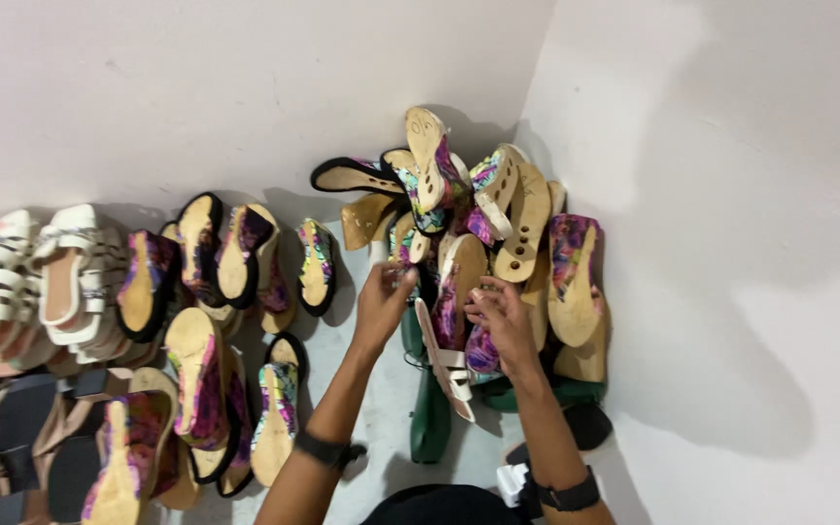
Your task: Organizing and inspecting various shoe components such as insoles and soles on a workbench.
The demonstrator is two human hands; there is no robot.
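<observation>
I'm seeing left hand (381, 303) and right hand (504, 321) apart, both digging into the corner sandal pile (483, 228), grips unclear, sorted rows (196, 321) sitting left.

Both forearms were bare, each wearing a black band at the wrist: the left wristband (322, 449), the right wristband (568, 494).

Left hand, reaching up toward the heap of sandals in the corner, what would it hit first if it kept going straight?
Probably the tan wedge sandal with a multicoloured strap right above the left hand, its fingertips already at it; depth is unclear, and the white wall lies behind.
</observation>
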